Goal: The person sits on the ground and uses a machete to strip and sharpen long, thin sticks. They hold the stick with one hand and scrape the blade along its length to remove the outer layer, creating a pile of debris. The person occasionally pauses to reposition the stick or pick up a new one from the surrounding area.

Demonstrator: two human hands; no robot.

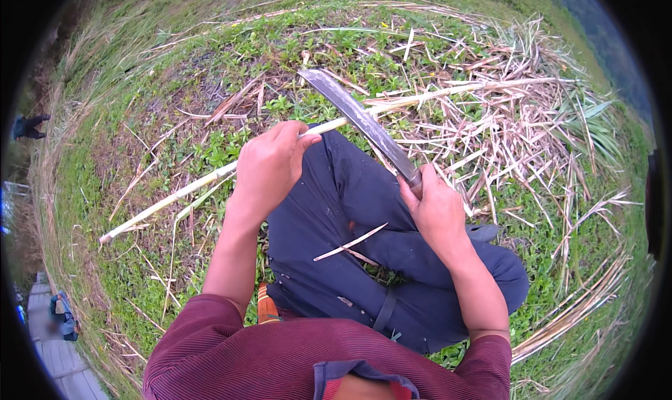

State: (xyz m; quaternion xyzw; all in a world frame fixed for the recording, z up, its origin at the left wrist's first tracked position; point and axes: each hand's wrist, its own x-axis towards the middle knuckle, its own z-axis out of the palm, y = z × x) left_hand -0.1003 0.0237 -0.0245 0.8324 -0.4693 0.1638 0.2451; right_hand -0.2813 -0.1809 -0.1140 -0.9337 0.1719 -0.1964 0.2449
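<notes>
Pale and dry, a long stalk [182, 193] runs from the grass at the lower left up across the person's knee toward the upper right. The left hand [269, 165] is wrapped around it near its middle, fingers curled over the top and thumb pressed along the stalk. Below, dark trousers [336, 260] cover the crossed legs, with a thin sliver [350, 242] lying on the lap. The right hand [437, 211] is clenched in a fist around the handle of a long knife [357, 113], whose grey blade slants up and left and crosses over the stalk just beyond the left hand. A heap of cut dry stalks [518, 120] lies on the grass to the right.
</notes>
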